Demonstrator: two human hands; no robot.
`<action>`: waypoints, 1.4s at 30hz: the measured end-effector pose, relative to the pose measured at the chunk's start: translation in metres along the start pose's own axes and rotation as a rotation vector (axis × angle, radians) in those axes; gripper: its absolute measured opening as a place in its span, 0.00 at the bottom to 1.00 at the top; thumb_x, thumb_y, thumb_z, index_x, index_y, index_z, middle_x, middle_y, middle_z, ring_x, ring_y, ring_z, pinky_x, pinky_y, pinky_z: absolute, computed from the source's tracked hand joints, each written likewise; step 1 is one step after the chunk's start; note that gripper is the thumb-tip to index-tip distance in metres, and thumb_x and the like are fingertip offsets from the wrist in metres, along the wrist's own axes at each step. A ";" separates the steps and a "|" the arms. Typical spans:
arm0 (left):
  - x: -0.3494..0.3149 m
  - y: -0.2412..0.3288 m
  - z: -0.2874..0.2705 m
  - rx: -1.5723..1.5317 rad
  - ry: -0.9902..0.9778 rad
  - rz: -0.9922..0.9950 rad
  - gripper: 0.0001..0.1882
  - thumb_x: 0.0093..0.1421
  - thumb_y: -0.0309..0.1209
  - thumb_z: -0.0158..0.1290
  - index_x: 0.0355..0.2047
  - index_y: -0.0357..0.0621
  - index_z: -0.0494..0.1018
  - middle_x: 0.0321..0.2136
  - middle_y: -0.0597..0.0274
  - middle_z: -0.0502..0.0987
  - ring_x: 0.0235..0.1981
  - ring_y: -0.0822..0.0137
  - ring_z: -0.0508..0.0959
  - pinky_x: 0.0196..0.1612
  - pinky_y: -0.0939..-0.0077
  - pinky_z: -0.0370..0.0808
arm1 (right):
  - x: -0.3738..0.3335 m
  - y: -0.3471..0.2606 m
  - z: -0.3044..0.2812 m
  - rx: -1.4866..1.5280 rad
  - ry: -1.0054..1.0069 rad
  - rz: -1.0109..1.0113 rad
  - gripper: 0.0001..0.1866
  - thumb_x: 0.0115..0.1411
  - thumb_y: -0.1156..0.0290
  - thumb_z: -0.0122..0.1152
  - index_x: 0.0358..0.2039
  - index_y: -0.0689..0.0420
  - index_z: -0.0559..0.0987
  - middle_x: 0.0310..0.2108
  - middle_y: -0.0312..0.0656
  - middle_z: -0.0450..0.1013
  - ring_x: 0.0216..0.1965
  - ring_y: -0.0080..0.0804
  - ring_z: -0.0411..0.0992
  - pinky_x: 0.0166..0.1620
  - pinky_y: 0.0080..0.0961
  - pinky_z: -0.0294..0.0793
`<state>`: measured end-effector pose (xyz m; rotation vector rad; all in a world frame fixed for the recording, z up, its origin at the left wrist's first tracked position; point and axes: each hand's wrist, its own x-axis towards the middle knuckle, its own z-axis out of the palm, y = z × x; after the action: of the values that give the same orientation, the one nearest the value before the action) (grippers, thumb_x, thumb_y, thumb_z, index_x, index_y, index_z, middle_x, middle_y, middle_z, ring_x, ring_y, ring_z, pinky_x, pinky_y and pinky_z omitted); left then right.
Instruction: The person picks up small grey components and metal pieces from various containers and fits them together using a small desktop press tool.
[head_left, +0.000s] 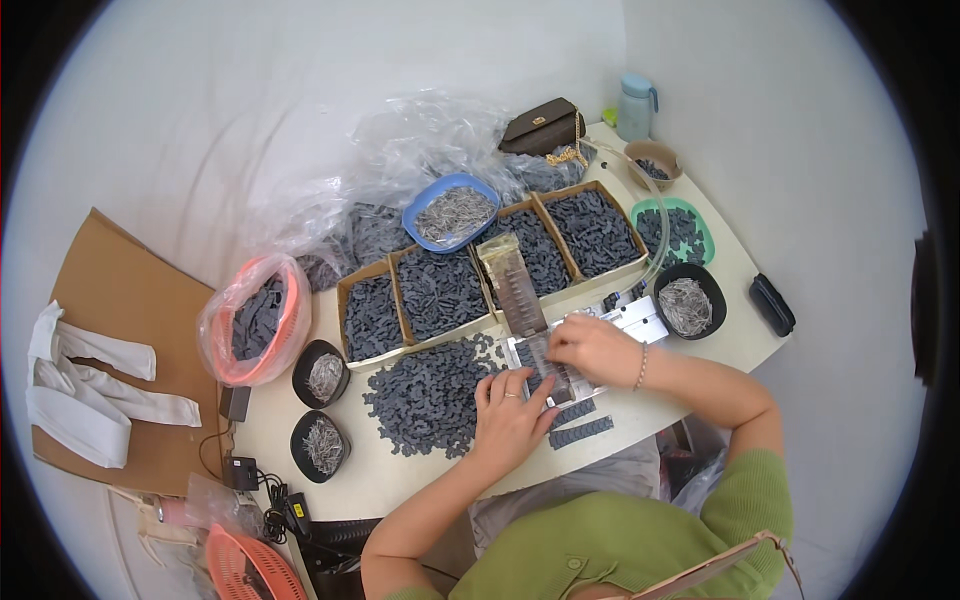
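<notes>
My left hand lies with fingers spread at the near left edge of a metal and clear plastic fixture, its fingertips touching a row of small dark grey parts. My right hand bends over the same fixture with thumb and fingers pinched together; what they hold is hidden. A clear tray with brownish contents leans up behind the fixture. Left of my left hand spreads a pile of loose dark grey plastic pieces. Strips of joined grey pieces lie at the table's near edge.
A divided cardboard box of grey parts stands behind. Metal pins fill a blue bowl and black bowls at both sides. A pink basket stands left, a green tray right. A clear hose curves over the table.
</notes>
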<state>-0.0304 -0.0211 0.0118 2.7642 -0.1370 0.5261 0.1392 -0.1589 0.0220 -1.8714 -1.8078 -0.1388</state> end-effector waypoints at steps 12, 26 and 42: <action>0.008 -0.023 0.005 0.133 -0.059 0.044 0.33 0.58 0.43 0.53 0.57 0.32 0.63 0.58 0.48 0.64 0.62 0.48 0.60 0.63 0.51 0.52 | 0.094 0.055 0.008 0.260 0.334 0.417 0.25 0.58 0.66 0.58 0.54 0.59 0.67 0.38 0.51 0.72 0.43 0.47 0.69 0.48 0.40 0.66; -0.012 -0.050 -0.054 0.031 0.134 -0.121 0.17 0.53 0.32 0.59 0.44 0.42 0.75 0.44 0.59 0.73 0.52 0.54 0.69 0.57 0.49 0.58 | -0.035 -0.078 0.011 -0.383 0.103 -0.200 0.17 0.50 0.72 0.54 0.43 0.61 0.75 0.38 0.46 0.74 0.40 0.34 0.72 0.42 0.22 0.72; -0.012 -0.041 -0.023 -0.133 0.080 0.107 0.14 0.53 0.30 0.57 0.39 0.36 0.76 0.42 0.53 0.77 0.47 0.50 0.75 0.50 0.61 0.71 | -0.001 -0.029 -0.015 -0.306 0.287 -0.144 0.15 0.49 0.70 0.61 0.40 0.51 0.77 0.33 0.36 0.74 0.36 0.30 0.73 0.36 0.26 0.71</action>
<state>-0.0436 0.0252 0.0152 2.6129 -0.2922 0.6297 0.1158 -0.1677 0.0434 -1.8036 -1.7928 -0.7353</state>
